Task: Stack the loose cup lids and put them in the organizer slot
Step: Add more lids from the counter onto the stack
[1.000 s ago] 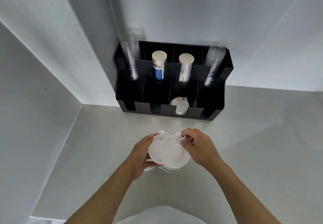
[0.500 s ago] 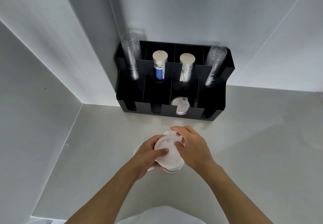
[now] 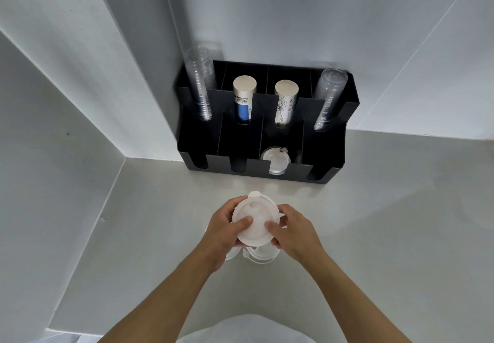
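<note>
A stack of white cup lids (image 3: 255, 215) is held above the counter between both my hands. My left hand (image 3: 223, 231) grips its left side with the thumb on top. My right hand (image 3: 292, 231) grips its right side, thumb also on top. More white lids (image 3: 260, 256) lie on the counter just under the stack, partly hidden by my hands. The black organizer (image 3: 331, 160) stands against the wall beyond them. In its third front slot from the left, some white lids (image 3: 275, 159) sit upright.
The organizer's back row holds two clear plastic cup stacks (image 3: 200, 85) (image 3: 328, 99) at the ends and two paper cup stacks (image 3: 243, 99) (image 3: 284, 103) between them. A white wall (image 3: 66, 88) closes off the left side. The grey counter (image 3: 387, 222) stretches to the right.
Two lids held side by side, overlapping, have been pressed together into one aligned stack. Both hands have closed in around it, thumbs on top.
</note>
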